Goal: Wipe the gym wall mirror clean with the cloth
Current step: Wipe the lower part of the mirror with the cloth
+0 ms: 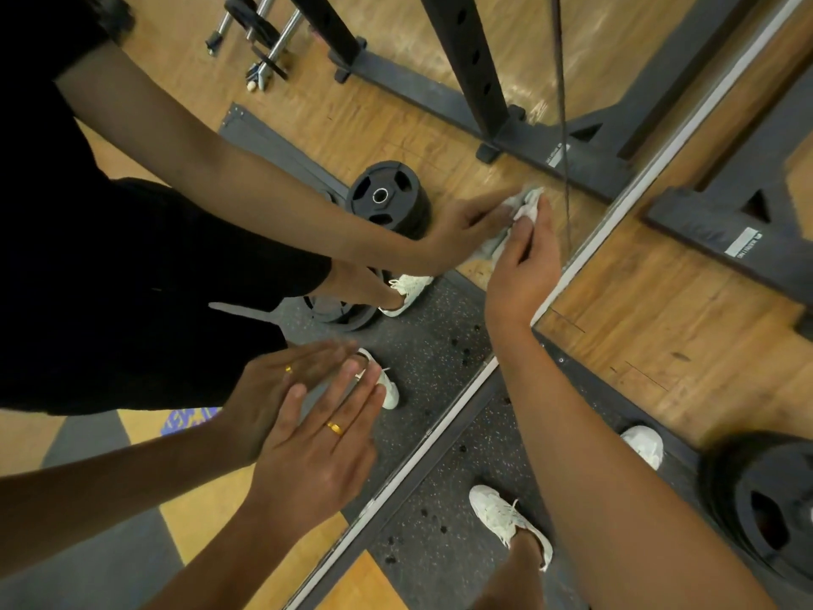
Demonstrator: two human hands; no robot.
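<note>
Left hand (316,433), at 7 o'clock, lies spread and flat against the mirror (308,125); its palm may leave fresh smears. Right hand (523,266), at 2 o'clock, pinches the bunched cloth (525,206) against the glass; little fabric makes contact, so streaks are likely.

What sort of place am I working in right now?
Most likely a gym's weights area. A weight plate lies on the floor, a steel rack base sits on wood flooring, and a large wall mirror reflects both.
</note>
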